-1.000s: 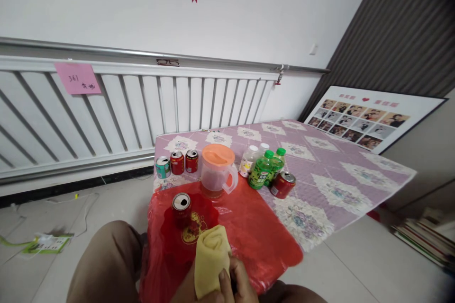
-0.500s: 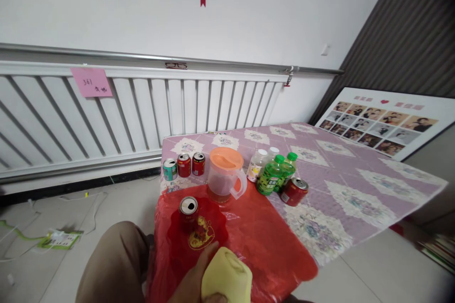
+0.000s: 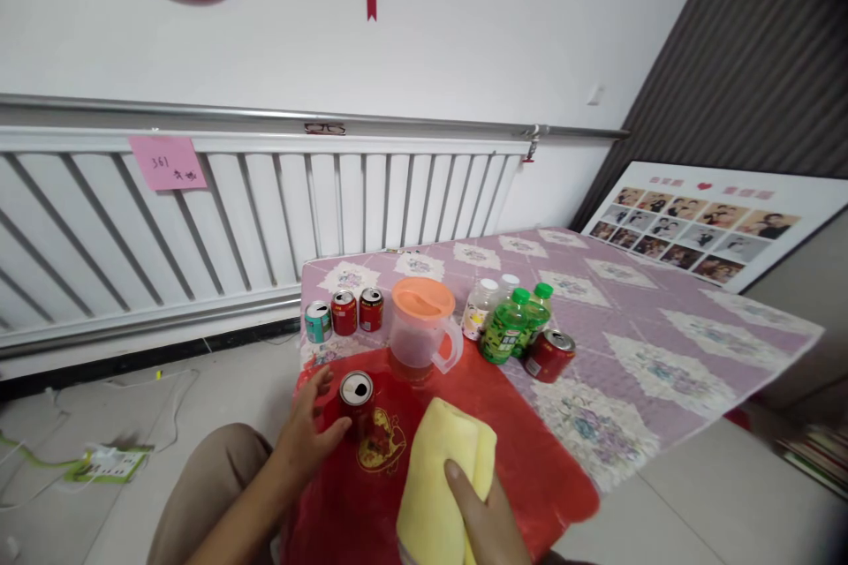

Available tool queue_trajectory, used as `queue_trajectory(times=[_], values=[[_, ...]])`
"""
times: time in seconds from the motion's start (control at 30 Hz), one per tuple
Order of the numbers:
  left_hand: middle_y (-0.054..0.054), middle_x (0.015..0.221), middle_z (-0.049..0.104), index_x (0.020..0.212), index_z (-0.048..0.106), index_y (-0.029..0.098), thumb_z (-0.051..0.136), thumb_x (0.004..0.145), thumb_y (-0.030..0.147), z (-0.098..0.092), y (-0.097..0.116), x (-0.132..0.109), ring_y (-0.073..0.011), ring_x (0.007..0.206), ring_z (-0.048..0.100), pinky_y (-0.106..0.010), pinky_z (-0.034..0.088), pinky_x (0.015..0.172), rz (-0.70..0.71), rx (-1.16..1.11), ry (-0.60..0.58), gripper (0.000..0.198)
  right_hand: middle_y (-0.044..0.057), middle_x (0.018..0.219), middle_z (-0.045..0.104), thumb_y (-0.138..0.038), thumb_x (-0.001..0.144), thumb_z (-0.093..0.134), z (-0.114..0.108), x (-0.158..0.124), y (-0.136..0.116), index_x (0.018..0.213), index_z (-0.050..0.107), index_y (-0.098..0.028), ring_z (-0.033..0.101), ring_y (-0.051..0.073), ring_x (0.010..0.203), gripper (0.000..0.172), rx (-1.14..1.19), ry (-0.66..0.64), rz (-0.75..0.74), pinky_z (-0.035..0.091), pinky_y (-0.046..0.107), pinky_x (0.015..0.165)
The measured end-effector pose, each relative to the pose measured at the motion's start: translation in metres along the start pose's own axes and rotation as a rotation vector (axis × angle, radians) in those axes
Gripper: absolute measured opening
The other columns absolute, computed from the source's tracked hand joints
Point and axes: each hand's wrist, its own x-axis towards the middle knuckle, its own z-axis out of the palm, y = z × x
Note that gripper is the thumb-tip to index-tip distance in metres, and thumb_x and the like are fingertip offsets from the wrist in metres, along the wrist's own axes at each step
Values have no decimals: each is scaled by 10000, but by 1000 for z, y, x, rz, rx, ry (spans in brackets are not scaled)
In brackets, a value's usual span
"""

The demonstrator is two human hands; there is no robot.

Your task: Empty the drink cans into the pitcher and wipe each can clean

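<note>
A folded yellow cloth [image 3: 441,481] is gripped in my right hand [image 3: 487,516], thumb on top, above the front of the red sheet [image 3: 523,450]. My left hand [image 3: 308,433] is open, thumb and fingers spread around the left side of a dark red drink can [image 3: 358,406]. Whether the fingers touch the can I cannot tell. The can stands upright, opened at the top, on a red tray with a gold heart design [image 3: 381,441]. Behind it is a clear plastic pitcher [image 3: 417,340] with an orange lid [image 3: 422,296] and a little liquid at the bottom.
Left of the pitcher stand a teal can [image 3: 318,324] and two red cans [image 3: 344,315]. To its right are several bottles, two green [image 3: 504,331], and a larger red can [image 3: 551,357]. A radiator [image 3: 390,203] runs behind the table. A photo board [image 3: 702,225] leans at right.
My left hand has left the cloth and moved left beside the dark red can. The yellow cloth is now in my right hand, showing more of its length.
</note>
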Motion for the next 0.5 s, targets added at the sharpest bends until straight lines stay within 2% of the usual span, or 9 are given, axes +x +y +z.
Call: queue_trajectory(times=[0.07,0.13,0.27,0.37,0.5], values=[[-149,1358,524,1358,411,201,675,689,322,9,-5,4,-310,1240,517,-506,438,1011,8,-9,8,729,153,1096,731,-568,636,747,18,6,-9,1185,587,-144,687,340,1005,712,73,-75,-1,544,425,868],[-141,1362,525,1357,409,200,670,699,321,18,-7,4,-295,1242,521,-503,405,1053,20,-10,16,718,144,1066,740,-550,663,740,34,9,-16,1197,568,-151,705,331,952,688,146,-135,2,556,429,827],[-140,1391,503,1371,395,182,666,721,305,29,-4,6,-297,1280,493,-486,385,1086,2,13,18,715,151,1020,746,-538,731,693,52,12,-16,1175,557,-140,719,319,893,611,218,-227,-8,563,432,786],[-146,1406,487,1363,404,173,671,716,289,32,3,8,-309,1305,464,-501,362,1106,12,51,33,709,145,1076,731,-523,736,690,54,16,-7,1256,517,-158,710,303,932,659,204,-175,-55,561,417,802],[-127,1374,518,1335,440,190,670,706,266,32,12,10,-306,1288,476,-513,347,1111,60,113,62,674,138,1165,702,-551,757,648,48,17,8,1432,371,-188,691,293,996,815,126,-67,-94,563,404,813]])
